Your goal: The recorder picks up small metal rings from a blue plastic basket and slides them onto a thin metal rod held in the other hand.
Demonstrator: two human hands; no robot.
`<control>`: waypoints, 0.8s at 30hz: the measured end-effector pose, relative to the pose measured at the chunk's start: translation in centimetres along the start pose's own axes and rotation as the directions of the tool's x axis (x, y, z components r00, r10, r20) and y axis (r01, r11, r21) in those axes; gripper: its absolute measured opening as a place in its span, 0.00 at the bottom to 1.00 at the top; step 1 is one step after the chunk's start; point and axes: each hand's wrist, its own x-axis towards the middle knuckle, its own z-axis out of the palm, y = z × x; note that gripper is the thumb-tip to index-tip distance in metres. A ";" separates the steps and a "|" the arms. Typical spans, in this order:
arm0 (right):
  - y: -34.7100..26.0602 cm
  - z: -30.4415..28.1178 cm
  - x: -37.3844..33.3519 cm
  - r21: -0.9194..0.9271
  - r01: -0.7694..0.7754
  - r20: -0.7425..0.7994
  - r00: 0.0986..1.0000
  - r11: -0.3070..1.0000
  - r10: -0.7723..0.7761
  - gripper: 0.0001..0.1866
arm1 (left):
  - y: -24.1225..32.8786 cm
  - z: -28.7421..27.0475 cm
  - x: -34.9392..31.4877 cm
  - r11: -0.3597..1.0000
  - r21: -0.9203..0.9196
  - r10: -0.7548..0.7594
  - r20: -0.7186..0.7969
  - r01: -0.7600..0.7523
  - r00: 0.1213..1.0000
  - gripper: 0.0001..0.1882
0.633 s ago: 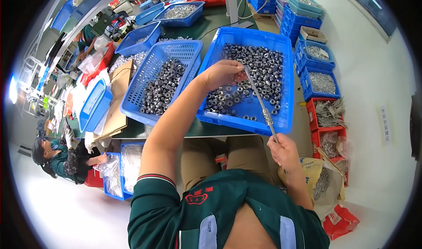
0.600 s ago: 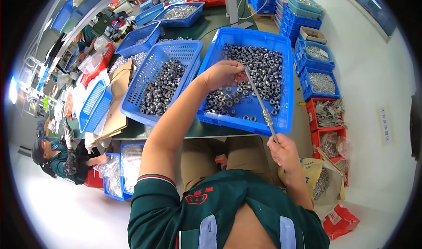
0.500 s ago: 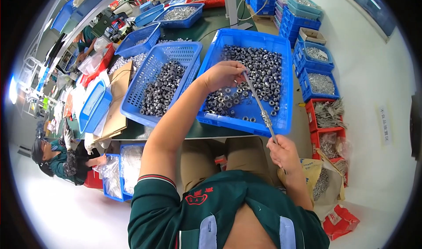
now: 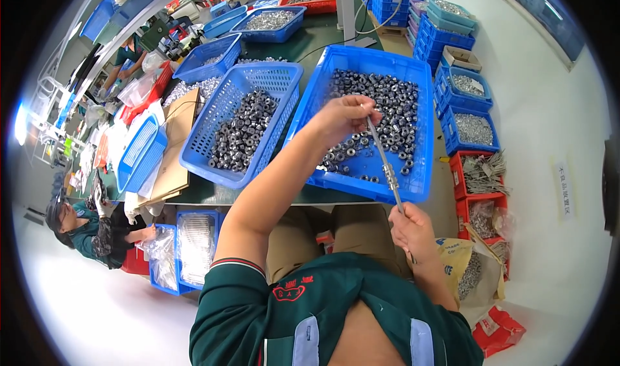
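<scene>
A thin metal rod (image 4: 379, 143) slants across the front of a blue bin, its upper end farther away. My right hand (image 4: 414, 232) is wrapped round its lower end, close to my body. At the upper end, the fingers of my left hand (image 4: 352, 117) are pinched together on the tip. A few ring-shaped metal nuts (image 4: 390, 175) sit on the rod, nearer to my right hand. Below my left hand, many loose dark and silvery nuts (image 4: 394, 101) lie in the blue bin (image 4: 423, 153). Whether my left fingers also hold a nut is hidden.
A perforated blue basket (image 4: 194, 148) of similar nuts stands left of the bin on the green table (image 4: 223, 197). Cardboard (image 4: 177, 156) lies farther left. Stacked blue crates (image 4: 465, 101) and red boxes (image 4: 475, 172) line the right side. A co-worker (image 4: 84, 227) sits at the left.
My left hand has moved slightly right and toward me, and the rod's upper end has moved with it. My right hand keeps its grip, a little lower. The view has shifted slightly.
</scene>
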 end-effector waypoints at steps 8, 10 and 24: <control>-0.9 1.2 1.1 -0.070 0.046 -0.132 0.990 0.997 -0.055 0.06 | -2.0 3.3 -1.8 0.978 0.143 -0.174 0.164 0.151 0.971 0.24; -1.2 1.1 0.9 -0.044 0.033 -0.141 0.989 0.999 -0.038 0.06 | -1.0 3.2 -2.1 0.954 0.240 -0.235 0.216 0.182 0.948 0.23; 0.5 -0.5 -0.2 -0.016 0.062 -0.162 0.985 0.998 -0.064 0.05 | -2.8 -2.3 0.0 -0.180 0.979 -0.133 0.070 -0.093 0.989 0.12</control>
